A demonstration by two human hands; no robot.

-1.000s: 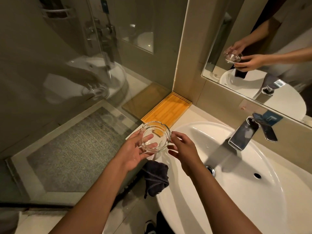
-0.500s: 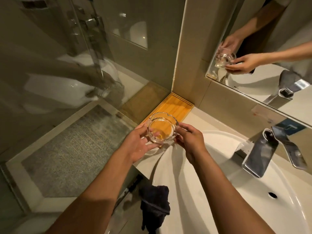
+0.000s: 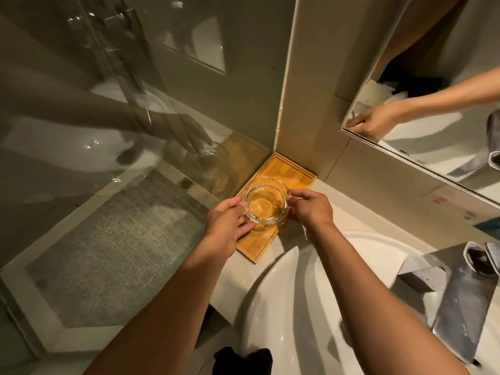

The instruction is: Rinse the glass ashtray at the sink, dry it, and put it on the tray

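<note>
A round clear glass ashtray (image 3: 265,203) is upright over the wooden tray (image 3: 293,173), which lies in the counter corner against the wall and glass partition. My left hand (image 3: 228,226) grips its left rim and my right hand (image 3: 311,205) grips its right rim. I cannot tell whether the ashtray touches the tray or hovers just above it. The white sink (image 3: 311,307) lies below and right of my hands.
A chrome faucet (image 3: 460,301) stands at the right of the basin. A mirror (image 3: 433,90) hangs above it. A glass shower partition (image 3: 108,131) borders the counter on the left. A dark cloth (image 3: 243,359) hangs below the counter's front edge.
Both hands have carried the ashtray from above the basin's left edge out to the far left, over the wooden tray. The view has swung left with them.
</note>
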